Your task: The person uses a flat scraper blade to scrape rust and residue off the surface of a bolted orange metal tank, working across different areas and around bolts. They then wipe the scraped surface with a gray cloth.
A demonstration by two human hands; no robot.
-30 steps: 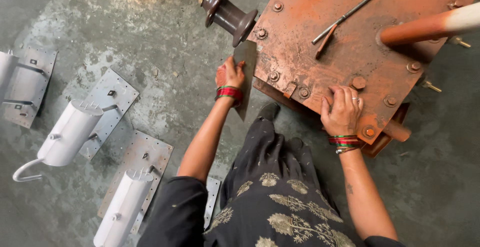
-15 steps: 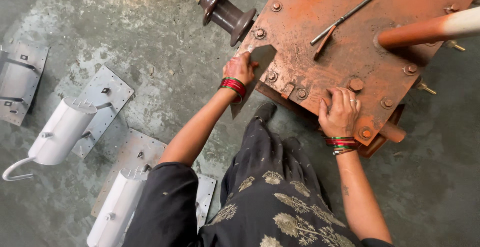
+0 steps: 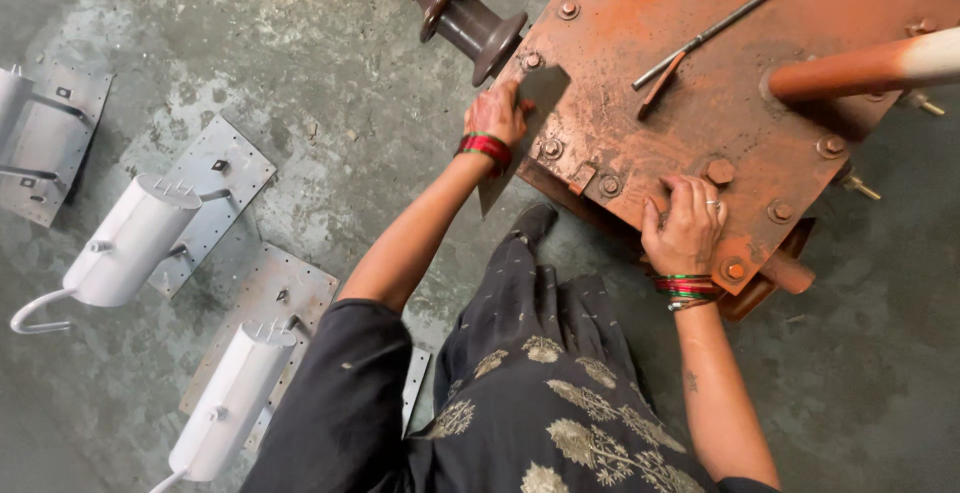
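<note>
My left hand (image 3: 497, 113) grips a dark grey sheet of abrasive paper (image 3: 538, 88) and presses it against the left edge of a rust-orange metal tank lid (image 3: 700, 63) studded with bolts. My right hand (image 3: 685, 223) rests flat on the lid's near corner, fingers spread beside a bolt head. Red and green bangles circle both wrists. A brown ribbed insulator (image 3: 465, 18) with a brass tip sticks out from the lid just above my left hand.
A thin steel rod (image 3: 730, 23) lies across the lid, and an orange and white pipe (image 3: 860, 63) rises at its right. On the concrete floor at left lie grey perforated plates (image 3: 215, 188) bearing white cylinders (image 3: 125, 243).
My left hand has slid up along the lid's edge with the sheet, toward the insulator. The right hand has stayed on the near corner.
</note>
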